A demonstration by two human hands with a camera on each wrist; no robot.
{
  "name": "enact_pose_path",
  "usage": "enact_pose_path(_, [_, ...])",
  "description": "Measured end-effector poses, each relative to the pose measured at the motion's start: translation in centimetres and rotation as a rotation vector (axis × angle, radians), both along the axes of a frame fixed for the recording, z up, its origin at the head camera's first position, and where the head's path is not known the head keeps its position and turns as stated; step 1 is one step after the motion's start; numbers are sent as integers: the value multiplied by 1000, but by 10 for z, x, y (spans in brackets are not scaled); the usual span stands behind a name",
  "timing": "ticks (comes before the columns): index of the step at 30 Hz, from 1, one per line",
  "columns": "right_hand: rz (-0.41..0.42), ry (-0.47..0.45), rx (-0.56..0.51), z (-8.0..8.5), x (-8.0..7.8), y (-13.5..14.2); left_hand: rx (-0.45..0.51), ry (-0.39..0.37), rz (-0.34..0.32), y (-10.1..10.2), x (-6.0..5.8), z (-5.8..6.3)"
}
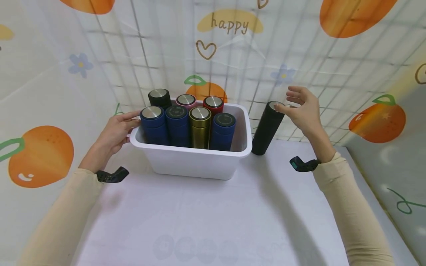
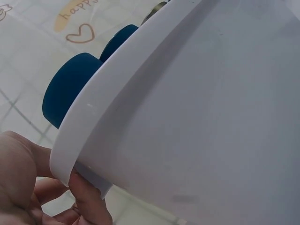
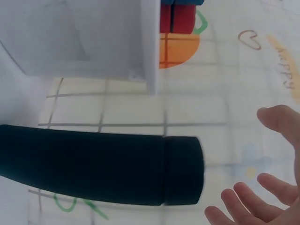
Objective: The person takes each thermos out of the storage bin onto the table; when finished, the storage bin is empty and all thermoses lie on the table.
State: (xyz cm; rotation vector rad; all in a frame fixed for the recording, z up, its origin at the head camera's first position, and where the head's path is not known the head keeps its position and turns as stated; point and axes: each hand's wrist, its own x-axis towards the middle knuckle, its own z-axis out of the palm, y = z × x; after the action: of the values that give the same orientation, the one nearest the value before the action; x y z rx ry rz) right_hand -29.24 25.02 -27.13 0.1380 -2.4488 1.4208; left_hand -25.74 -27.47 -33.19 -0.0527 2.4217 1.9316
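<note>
A white plastic bin (image 1: 191,164) stands on the table with several thermos bottles upright in it. The front ones are blue (image 1: 155,129), dark blue (image 1: 178,127), gold (image 1: 199,129) and blue again. Behind them are black, pink and red bottles. At the bin's left end, my left hand (image 1: 116,133) grips the rim, thumb and fingers on either side of it in the left wrist view. A tall black thermos (image 1: 267,127) stands outside the bin, to its right. My right hand (image 1: 304,109) is beside its lid; the right wrist view shows the fingers spread and apart from the bottle.
White cloth covers the table (image 1: 199,214) in front of the bin. Behind it hangs a printed curtain (image 1: 239,55) with oranges and hearts over a wire grid. A grey side panel (image 1: 399,173) borders the table on the right.
</note>
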Motion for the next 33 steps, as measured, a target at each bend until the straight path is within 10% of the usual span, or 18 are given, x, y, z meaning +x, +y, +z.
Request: enact_pose_path(33, [236,152,-3,19,25,-63,-9,-18,13,1,2,3])
